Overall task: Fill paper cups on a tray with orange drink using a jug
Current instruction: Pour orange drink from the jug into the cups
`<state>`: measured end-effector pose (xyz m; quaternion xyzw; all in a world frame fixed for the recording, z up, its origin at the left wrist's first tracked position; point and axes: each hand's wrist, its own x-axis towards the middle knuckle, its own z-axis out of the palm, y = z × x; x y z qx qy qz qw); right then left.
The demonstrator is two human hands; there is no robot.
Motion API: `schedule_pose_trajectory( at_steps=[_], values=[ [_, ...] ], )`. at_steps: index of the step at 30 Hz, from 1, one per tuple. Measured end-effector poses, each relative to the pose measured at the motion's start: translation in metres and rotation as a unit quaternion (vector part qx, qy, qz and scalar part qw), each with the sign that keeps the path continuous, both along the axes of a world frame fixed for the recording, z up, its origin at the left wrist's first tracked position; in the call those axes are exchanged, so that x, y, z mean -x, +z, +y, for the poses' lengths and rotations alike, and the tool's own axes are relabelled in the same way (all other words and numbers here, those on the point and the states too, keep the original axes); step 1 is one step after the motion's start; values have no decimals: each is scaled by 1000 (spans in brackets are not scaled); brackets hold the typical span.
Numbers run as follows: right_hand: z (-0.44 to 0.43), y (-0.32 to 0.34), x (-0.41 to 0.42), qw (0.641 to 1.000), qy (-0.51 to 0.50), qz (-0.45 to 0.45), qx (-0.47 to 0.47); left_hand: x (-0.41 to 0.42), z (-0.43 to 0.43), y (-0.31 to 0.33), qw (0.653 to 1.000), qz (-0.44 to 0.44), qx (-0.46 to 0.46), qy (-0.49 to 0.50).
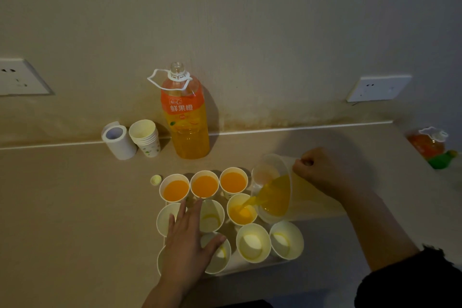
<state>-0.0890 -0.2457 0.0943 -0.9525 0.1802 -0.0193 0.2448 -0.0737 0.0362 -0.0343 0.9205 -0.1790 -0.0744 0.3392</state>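
Several white paper cups stand on a pale tray (250,269). The three back cups (205,186) hold orange drink. My right hand (322,170) grips the handle of a clear jug (275,195), tilted left. Orange drink streams from its spout into the middle-row right cup (241,210), which is partly filled. The front cups (253,242) hold no drink. My left hand (187,240) lies flat with straight fingers over the left cups, hiding parts of them.
An uncapped big orange drink bottle (186,117) stands at the wall, with a stack of spare cups (146,137) and a white roll (117,140) to its left. A small cap (155,179) lies by the tray. Another bottle (430,144) lies far right.
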Motion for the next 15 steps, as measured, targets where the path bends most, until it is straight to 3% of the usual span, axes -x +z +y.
schedule_pose_trajectory(
  at_steps=[15],
  values=[
    [-2,-5,3,1000,10,-8,-4,9,8,-3,1000,14,-27,-2]
  ],
)
